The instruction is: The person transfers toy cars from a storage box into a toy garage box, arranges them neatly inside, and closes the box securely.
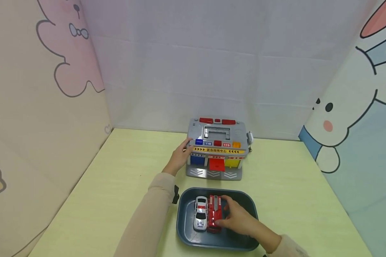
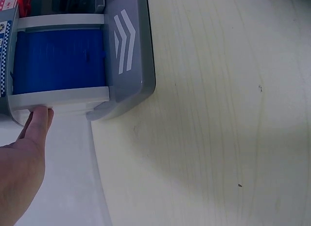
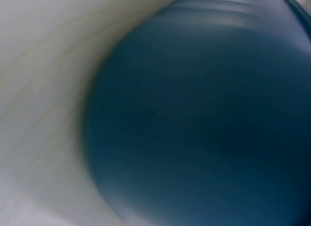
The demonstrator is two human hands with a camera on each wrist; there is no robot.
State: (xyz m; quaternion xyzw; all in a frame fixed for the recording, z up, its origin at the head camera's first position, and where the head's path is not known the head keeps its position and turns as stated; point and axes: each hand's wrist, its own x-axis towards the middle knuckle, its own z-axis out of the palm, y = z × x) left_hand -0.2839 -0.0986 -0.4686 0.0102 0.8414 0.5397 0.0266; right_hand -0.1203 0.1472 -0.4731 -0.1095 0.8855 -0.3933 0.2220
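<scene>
A grey toy emergency garage [image 1: 217, 150] stands toward the back of the table, with a blue door [image 2: 59, 60], a raised red flap [image 1: 217, 165] and a yellow door [image 1: 232, 163]. My left hand [image 1: 181, 154] rests against its left side; in the left wrist view the fingers [image 2: 39, 126] lie fairly straight along the wall beside the blue door. Nearer me, a dark blue tray [image 1: 244, 237] holds a white toy police car [image 1: 201, 214] and a red toy fire truck [image 1: 214, 208] side by side. My right hand [image 1: 239, 217] grips the fire truck, thumb toward its near end and fingers toward its far end.
The tray's outer wall [image 3: 194, 114] fills most of the right wrist view. A small whitish part [image 1: 250, 137] sticks out on the garage's right side. Light curtains with cartoon animals border the yellowish table [image 1: 132, 160] at the back and both sides.
</scene>
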